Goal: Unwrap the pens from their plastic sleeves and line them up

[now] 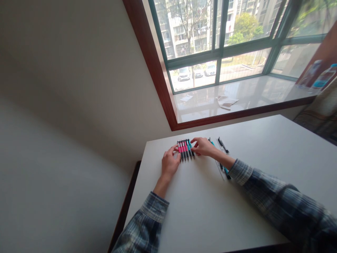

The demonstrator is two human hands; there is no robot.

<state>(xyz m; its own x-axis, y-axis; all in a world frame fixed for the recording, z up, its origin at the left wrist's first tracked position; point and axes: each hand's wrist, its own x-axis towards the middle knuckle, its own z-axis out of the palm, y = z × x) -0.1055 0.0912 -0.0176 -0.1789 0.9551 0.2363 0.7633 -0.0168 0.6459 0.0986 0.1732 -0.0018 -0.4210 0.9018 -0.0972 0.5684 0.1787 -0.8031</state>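
Observation:
A tight row of several pens (pixel 185 149) lies side by side near the far left corner of the white table (pixel 200 207); some have pink grips, others teal. My left hand (pixel 170 163) rests at the row's left side with its fingertips pressed against the outermost pen. My right hand (pixel 203 146) sits at the row's right side, fingers curled and touching the last teal pen. Both hands bracket the row without lifting any pen. Behind my right wrist lie more loose pens (pixel 223 145), one teal and one black, partly hidden by my forearm.
A wide stone windowsill (pixel 244 96) runs behind the table with a crumpled cloth (pixel 225 102) on it. A plain wall stands to the left. The table's left edge drops beside a dark frame (pixel 125 203). Bottles (pixel 319 75) stand at far right.

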